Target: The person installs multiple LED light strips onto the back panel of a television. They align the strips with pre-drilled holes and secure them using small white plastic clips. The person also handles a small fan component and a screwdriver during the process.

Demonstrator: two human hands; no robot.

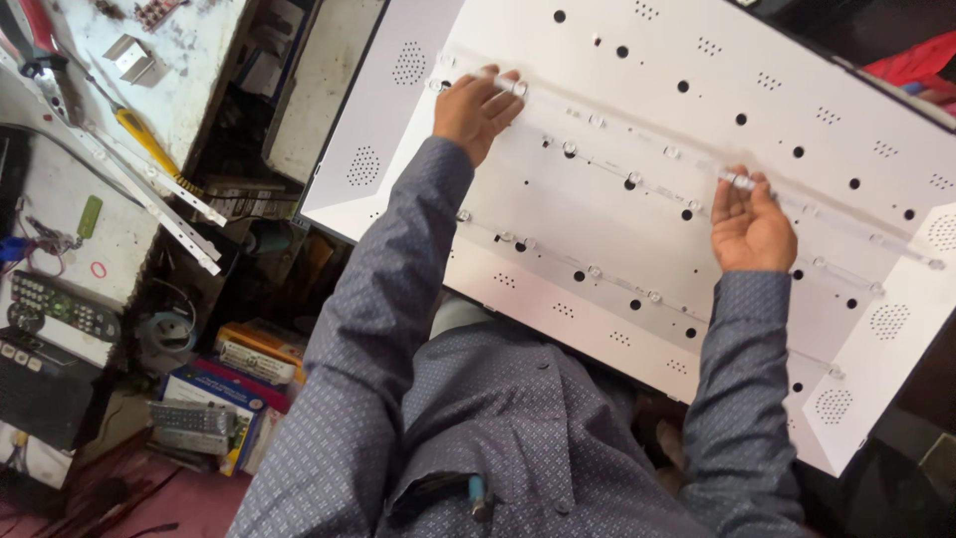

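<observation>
1. The left hand (476, 108) pinches one end of a thin clear light strip (617, 134) near the white panel's (617, 329) far-left corner.
2. The right hand (749, 224) grips the same strip mid-panel.
3. A second strip (588, 269) lies nearer the panel's near edge.

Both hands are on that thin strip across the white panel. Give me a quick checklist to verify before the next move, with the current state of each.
1. Left hand on the strip: ok, fingers rest on its left part.
2. Right hand on the strip: ok, fingertips pinch it further right.
3. Strip lying along the white panel: ok, no visible kink.
4. Strip fully seated or stuck down: cannot tell.
5. Lower strip clear of both hands: ok, untouched.
6. Spare strips on the side bench within reach: cannot tell.
</observation>
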